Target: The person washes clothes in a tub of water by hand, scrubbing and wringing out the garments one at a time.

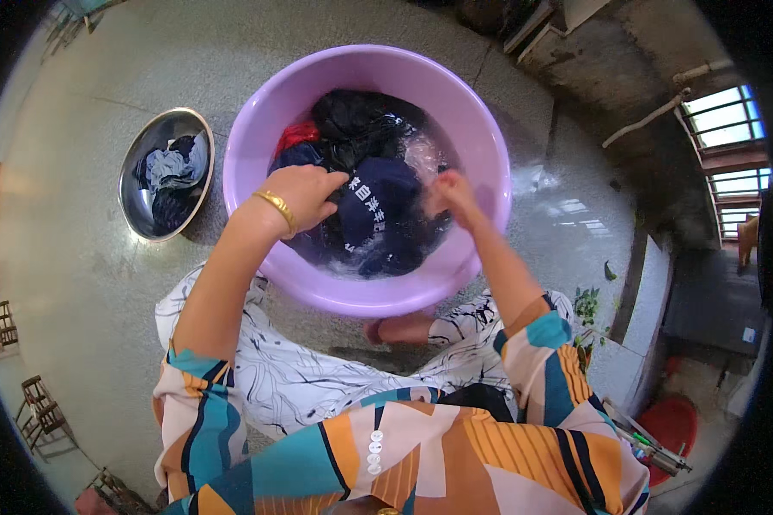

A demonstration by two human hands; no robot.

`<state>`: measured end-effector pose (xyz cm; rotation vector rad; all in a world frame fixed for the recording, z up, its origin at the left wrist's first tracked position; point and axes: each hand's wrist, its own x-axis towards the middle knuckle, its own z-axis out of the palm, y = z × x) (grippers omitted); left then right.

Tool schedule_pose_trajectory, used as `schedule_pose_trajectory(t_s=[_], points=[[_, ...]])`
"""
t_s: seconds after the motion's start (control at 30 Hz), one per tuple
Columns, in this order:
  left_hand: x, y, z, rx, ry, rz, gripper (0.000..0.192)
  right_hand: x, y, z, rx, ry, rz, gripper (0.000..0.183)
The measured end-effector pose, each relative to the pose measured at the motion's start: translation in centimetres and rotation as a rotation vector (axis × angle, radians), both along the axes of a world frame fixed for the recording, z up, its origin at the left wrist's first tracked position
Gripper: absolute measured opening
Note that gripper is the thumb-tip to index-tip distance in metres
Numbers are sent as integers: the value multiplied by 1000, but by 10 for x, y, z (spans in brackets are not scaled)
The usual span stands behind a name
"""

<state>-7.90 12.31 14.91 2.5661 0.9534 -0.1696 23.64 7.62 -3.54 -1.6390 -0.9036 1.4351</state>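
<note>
A large purple plastic tub (367, 308) stands before me, holding dark water and wet clothes. Uppermost in it lies a navy garment (386, 193) bearing white printed writing. My left hand (303, 196), with a gold bracelet (278, 209) at the wrist, hovers over the tub's left part. Its forefinger and thumb reach to the navy garment's left edge; whether they grip it is hidden. My right hand (452, 193) is blurred at the tub's right side, close to the water. What it holds, if anything, is unclear. Black cloth (354, 122) and a red cloth (298, 134) lie behind the navy garment.
A steel basin (209, 187) with light blue and dark clothes sits on the floor left of the tub. My bare foot (399, 328) is close under the tub's near rim. Small wooden chairs (42, 405) stand far left, a red basin (670, 425) at lower right.
</note>
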Motion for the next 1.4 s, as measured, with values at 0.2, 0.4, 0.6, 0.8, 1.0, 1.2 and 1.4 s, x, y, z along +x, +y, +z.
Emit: schedule_pose_trajectory(t_s=[0.2,0.4,0.6,0.8,1.0,1.2,1.4], points=[[10,6,-13,31,-240,-5,34,1,37,154,434,-387,200,17],[25,3,-27,64,-480,150,37,-32,31,300,571,-598,423,17],[52,-26,-43,21,-624,206,51,-72,0,354,717,-732,528,21],[72,-59,-36,-473,-768,205,50,-87,-29,362,628,-574,667,27],[56,-57,-81,-970,-826,162,33,-35,-27,304,692,-624,543,26],[52,-71,-73,-1465,-1035,521,37,-8,-26,203,484,-479,257,22],[70,-91,-103,-1804,-1308,639,43,-28,-54,75,182,-655,123,26]])
